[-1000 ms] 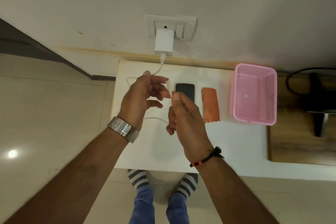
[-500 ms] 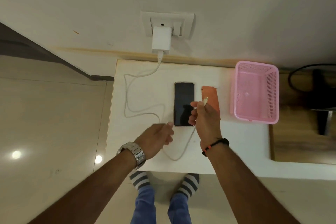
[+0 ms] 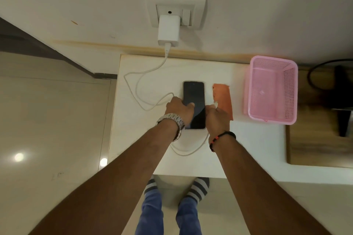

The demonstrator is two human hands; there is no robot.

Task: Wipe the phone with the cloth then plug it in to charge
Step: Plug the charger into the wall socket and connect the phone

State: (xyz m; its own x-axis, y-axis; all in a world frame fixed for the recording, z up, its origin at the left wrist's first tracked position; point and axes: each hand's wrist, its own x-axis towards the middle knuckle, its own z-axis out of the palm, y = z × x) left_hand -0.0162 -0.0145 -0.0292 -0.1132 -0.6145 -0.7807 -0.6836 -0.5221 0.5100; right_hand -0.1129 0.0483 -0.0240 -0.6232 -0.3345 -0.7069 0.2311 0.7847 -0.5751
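A black phone lies face up on the white table. My left hand rests on the phone's left side, fingers on the screen and around its edge. My right hand sits just right of the phone, pinching the white cable's plug end between fingertips. The white cable loops across the table from a white charger in the wall socket, and passes under my wrists near the front edge. An orange cloth lies flat right of the phone, partly under my right hand.
A pink plastic basket stands at the table's right end against the wall. Beyond it is a wooden surface with a dark cable and a dark object. My feet in striped socks show below the table's front edge.
Both hands came down from in front of the socket. My left hand let go of the cable and moved onto the phone. My right hand carried the plug end beside the phone.
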